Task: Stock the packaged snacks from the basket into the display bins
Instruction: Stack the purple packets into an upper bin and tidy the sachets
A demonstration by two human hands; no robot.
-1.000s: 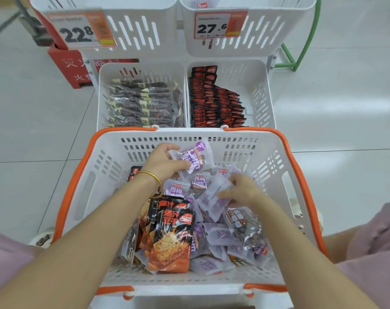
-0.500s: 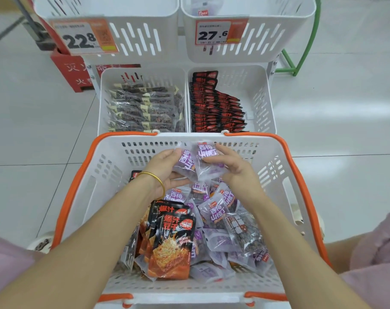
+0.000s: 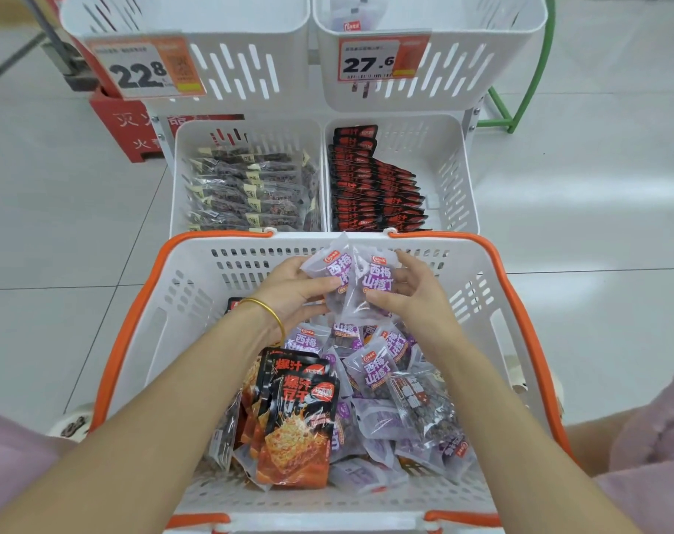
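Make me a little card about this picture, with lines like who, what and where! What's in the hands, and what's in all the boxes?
Hands: left hand and right hand hold up purple snack packets between them
Where: over the far end of the orange-rimmed basket
In basket: loose purple packets, orange-black packets
Lower left bin: clear packets of dark snacks
Lower right bin: red-black packets
Upper bins: price tag 22.8 on the left one, price tag 27.6 on the right one
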